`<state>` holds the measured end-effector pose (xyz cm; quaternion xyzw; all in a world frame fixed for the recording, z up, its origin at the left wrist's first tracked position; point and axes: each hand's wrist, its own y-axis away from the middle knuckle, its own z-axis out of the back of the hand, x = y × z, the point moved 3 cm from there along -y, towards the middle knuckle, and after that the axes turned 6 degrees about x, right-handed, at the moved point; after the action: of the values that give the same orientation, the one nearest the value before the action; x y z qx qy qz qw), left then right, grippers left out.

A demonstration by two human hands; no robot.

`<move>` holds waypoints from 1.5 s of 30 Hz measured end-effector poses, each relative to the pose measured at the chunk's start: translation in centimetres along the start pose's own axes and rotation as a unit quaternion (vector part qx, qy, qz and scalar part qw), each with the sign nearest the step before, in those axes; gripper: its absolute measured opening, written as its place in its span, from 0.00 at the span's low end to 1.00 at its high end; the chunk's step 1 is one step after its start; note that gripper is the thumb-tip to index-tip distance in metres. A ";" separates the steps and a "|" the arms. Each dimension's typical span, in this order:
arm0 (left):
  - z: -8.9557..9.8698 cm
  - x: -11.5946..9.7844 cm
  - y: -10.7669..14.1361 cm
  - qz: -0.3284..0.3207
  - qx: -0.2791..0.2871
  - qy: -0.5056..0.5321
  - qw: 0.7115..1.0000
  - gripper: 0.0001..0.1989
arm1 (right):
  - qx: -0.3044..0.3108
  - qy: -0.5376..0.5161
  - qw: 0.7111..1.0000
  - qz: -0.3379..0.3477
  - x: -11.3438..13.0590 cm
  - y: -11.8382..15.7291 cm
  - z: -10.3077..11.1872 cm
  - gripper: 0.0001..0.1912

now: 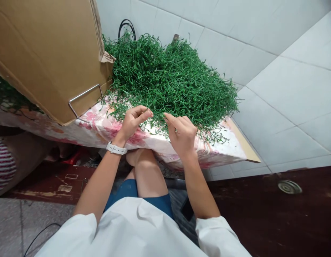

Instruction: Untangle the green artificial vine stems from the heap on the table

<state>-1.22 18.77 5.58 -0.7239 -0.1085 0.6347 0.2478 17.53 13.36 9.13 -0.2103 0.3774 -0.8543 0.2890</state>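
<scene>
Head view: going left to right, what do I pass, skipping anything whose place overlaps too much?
Striped cloth → metal wire frame → white wristband → left hand → right hand → round disc on the dark red-brown surface.

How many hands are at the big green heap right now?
2: the left hand, with a white wristband above it, and the right hand, both at the near edge of the green heap. Others could be hidden behind the cardboard.
</scene>
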 end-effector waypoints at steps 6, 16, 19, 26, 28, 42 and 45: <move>-0.6 0.2 -0.1 0.025 0.005 -0.030 0.999 0.16 | 0.067 -0.009 0.997 -0.028 -1.4 -0.3 -3.2 0.17; 0.1 0.8 -0.5 -0.008 -0.030 -0.053 0.998 0.13 | 0.120 -0.315 0.931 -0.142 -1.9 -1.9 -3.8 0.16; 0.2 1.0 -0.5 -0.027 -0.025 -0.062 0.997 0.13 | 0.127 -0.447 0.856 -0.226 -2.0 -1.9 -4.8 0.22; -0.4 0.8 0.0 0.001 -0.012 -0.147 0.989 0.02 | 0.076 -0.431 0.855 -0.279 -3.0 -2.3 -5.5 0.13; -0.5 0.7 0.1 0.011 -0.009 -0.166 0.986 0.03 | 0.067 -0.351 0.904 -0.234 -3.0 -2.6 -5.0 0.14; -0.1 0.5 0.3 -0.053 -0.092 -0.181 0.978 0.06 | 0.009 -0.060 0.983 -0.176 -0.1 -4.5 -8.0 0.15; -0.1 0.4 0.3 -0.051 -0.099 -0.190 0.976 0.07 | 0.014 -0.064 0.978 -0.200 0.2 -5.0 -8.1 0.16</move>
<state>-1.09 18.71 5.08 -0.6046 -0.2523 0.7332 0.1819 10.99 20.22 7.91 -0.3319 0.2959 -0.8849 0.1388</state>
